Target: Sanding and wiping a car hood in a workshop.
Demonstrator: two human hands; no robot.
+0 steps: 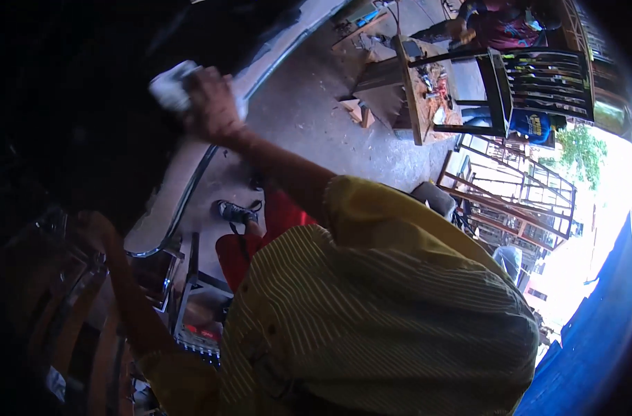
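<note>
My right hand (210,105) is closed over a crumpled white cloth (170,87), slightly smeared by motion. It holds the cloth against a large dark surface (101,145), close to that surface's curved, shiny edge (191,182). Lower on the left, my left hand (97,231) is by the dark surface, beside some dark slatted wooden furniture (66,333). Shadow hides its fingers, so I cannot make out whether it grips anything.
Below the edge show my red shorts (236,256) and a dark shoe (236,211). A wooden workbench (416,104) bears a dark slatted chair (500,90). One person (510,28) is behind it, another in blue (534,126). Wooden frames (510,187) stand at right; wood scraps (357,112) lie on the floor.
</note>
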